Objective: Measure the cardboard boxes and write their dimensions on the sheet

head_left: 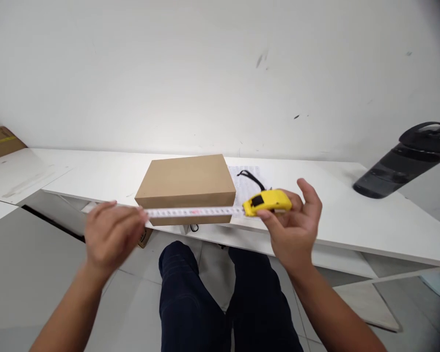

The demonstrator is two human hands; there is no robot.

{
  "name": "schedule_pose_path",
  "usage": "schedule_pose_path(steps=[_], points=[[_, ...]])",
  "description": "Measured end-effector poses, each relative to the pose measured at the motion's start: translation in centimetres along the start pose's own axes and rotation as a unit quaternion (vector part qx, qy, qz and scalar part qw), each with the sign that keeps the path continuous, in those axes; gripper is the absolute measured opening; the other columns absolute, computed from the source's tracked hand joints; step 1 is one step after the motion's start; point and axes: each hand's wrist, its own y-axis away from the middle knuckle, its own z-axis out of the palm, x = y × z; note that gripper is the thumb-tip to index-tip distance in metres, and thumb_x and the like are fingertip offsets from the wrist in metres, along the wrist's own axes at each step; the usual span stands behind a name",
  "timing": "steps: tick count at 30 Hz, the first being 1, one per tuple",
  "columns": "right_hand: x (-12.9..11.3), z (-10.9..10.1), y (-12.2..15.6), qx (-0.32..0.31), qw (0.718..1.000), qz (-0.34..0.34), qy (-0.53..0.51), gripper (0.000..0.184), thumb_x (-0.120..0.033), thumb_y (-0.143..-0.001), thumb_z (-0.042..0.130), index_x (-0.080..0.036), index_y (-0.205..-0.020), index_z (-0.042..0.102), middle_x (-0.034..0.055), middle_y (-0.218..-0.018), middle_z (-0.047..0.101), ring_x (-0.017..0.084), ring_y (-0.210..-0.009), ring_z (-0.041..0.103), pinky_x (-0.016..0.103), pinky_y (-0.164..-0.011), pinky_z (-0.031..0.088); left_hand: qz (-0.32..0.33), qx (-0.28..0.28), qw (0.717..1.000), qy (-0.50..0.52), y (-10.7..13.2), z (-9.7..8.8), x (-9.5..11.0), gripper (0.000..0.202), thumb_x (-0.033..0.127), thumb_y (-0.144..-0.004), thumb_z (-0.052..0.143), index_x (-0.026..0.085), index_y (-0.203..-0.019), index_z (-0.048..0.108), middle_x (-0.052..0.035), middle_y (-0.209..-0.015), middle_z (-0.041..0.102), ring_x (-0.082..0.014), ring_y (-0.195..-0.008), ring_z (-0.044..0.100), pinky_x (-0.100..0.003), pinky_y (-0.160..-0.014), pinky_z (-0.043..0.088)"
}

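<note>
My right hand [293, 225] grips the yellow case of a tape measure [273, 199], thumb below and fingers behind it. A black wrist strap trails from the case. The white blade stretches leftward to my left hand [113, 232], which pinches its free end; that hand is slightly blurred. The blade passes in front of the near side of a closed brown cardboard box [187, 178] on the white shelf. Whether blade and box touch, I cannot tell. A printed sheet of paper [251, 177] lies to the right of the box, partly hidden by it and the tape measure.
A dark water bottle [396, 166] stands at the right of the white shelf [337, 205]. Another cardboard box [2, 143] sits at the far left against the wall. A small box [144, 238] is below the shelf edge. My legs are underneath, over the tiled floor.
</note>
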Motion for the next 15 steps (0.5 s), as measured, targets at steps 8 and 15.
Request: schedule_pose_path(steps=[8,15], points=[[-0.3,-1.3,10.4,-0.099,0.948,0.272,-0.132,0.093,-0.037,-0.075,0.09,-0.036,-0.154,0.04,0.002,-0.105,0.065,0.016,-0.082,0.066,0.028,-0.071,0.06,0.071,-0.006,0.976,0.205,1.5,3.4,14.1,0.009,0.02,-0.085,0.074,0.028,-0.083,0.072,0.0058,-0.083,0.078,-0.0128,-0.079,0.074,-0.039,-0.099,0.057],[2.5,-2.7,11.0,-0.04,0.928,0.345,-0.135,0.117,-0.036,-0.077,0.087,-0.037,-0.165,0.01,-0.0014,-0.102,0.06,0.015,-0.083,0.063,0.028,-0.073,0.058,-0.054,-0.03,0.977,0.203,6.3,5.8,15.3,0.053,0.066,-0.091,0.06,0.026,-0.127,0.063,-0.0081,-0.1,0.076,-0.0224,-0.099,0.073,-0.046,-0.106,0.052]])
